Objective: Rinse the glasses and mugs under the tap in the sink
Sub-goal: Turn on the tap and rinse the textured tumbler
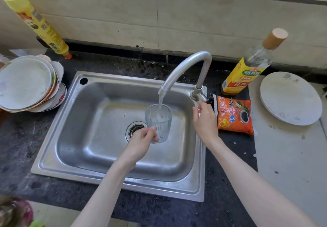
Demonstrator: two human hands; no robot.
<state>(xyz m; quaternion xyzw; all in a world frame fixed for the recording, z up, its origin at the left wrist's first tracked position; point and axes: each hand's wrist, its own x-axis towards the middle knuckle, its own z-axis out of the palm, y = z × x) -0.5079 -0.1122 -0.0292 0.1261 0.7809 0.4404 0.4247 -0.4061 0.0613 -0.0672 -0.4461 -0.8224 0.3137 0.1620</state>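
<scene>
The left hand (143, 137) reaches in from the lower centre, forearm extended diagonally over the near rim of the sink (53, 138). Its fingers are curled around the lower wall of a clear glass (158, 122), with the thumb on the near side. The glass is held upright above the basin, just right of the drain (135, 129), with its mouth directly below the spout of the tap (185, 71). A stream of water (160, 102) runs from the spout into the glass.

The right hand (205, 120) extends from the lower right, forearm crossing the right rim of the sink. Its fingertips reach the tap handle (203, 97) at the base of the tap; the fingers are bent around it, though the exact contact is partly hidden by the hand.

On the dark counter (26, 147) to the left stands a stack of plates (26, 83), with a yellow can (35, 21) behind it against the tiled wall. To the right of the tap stand a bottle (247, 69) with a yellow label and an orange packet (234, 115) lying flat. A single white plate (290, 97) rests farther right on a pale surface.
</scene>
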